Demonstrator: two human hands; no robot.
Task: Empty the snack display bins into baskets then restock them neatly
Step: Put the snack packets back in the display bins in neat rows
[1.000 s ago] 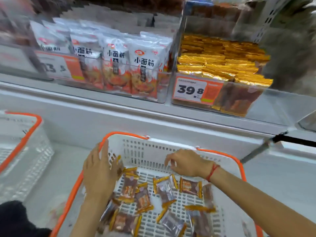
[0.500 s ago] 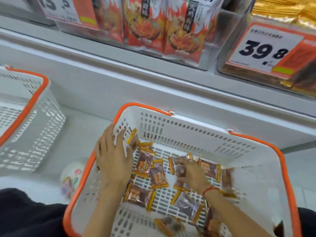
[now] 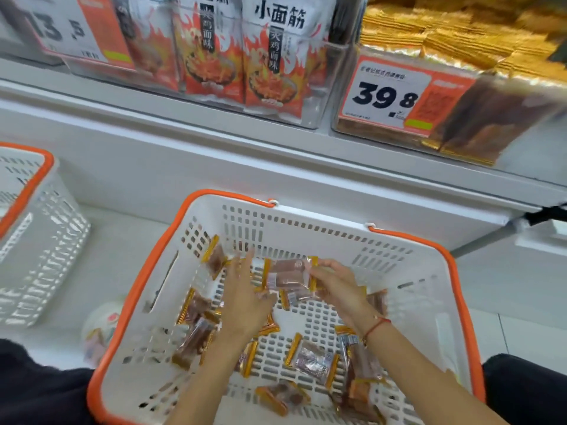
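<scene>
A white basket with an orange rim (image 3: 306,237) sits in front of me, with several gold-edged brown snack packets (image 3: 313,360) scattered on its slotted floor. My right hand (image 3: 337,286) pinches a small stack of these packets (image 3: 288,276) by the right end, lifted above the basket floor. My left hand (image 3: 245,299) reaches toward the stack's left end with straight, blurred fingers. Up on the shelf, a clear bin of gold-wrapped snacks (image 3: 460,47) stands at the right, behind a 39.8 price tag (image 3: 386,96).
A clear bin of red-and-white flame-print bags (image 3: 270,56) stands left of the gold one, with a 13.5 price tag (image 3: 70,29). A second white basket (image 3: 30,228) sits at the left. A white shelf ledge (image 3: 276,154) runs above the baskets.
My right hand has gathered packets from the basket floor and lifted them. My left hand left the basket's left side and moved toward the stack. The view tilted slightly upward.
</scene>
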